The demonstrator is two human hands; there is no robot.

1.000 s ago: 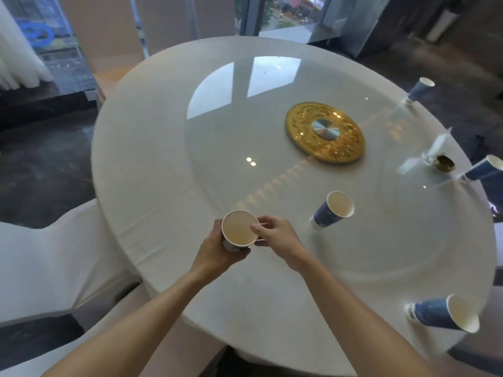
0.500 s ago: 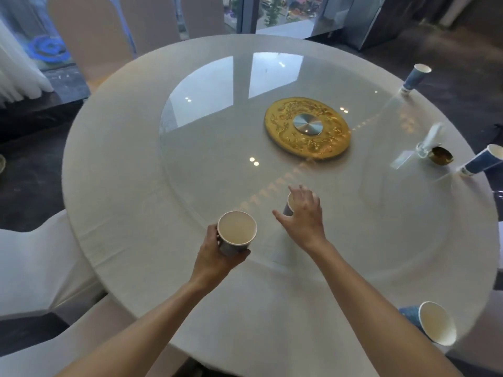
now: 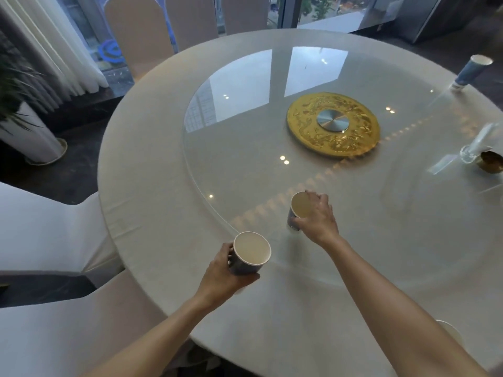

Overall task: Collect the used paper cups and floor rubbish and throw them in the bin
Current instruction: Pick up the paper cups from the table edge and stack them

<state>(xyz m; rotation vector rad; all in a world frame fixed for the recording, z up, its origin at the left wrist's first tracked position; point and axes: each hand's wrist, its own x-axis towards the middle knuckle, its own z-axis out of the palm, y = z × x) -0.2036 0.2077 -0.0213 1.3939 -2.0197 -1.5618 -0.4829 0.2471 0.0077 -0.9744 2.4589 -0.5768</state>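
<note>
The left hand [image 3: 226, 270] is wrapped around one paper cup [image 3: 249, 253] held over the near edge of the surface [image 3: 152, 186]. The right hand [image 3: 317, 219] is closed on a second cup [image 3: 299, 210] on the glass. They look light and easy to squash, so hold the sides softly.

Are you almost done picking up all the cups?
Not yet. The left hand holds one paper cup, and the right hand grips a second cup on the glass. Another blue cup waits at the table's far edge. No bin shows.
</note>
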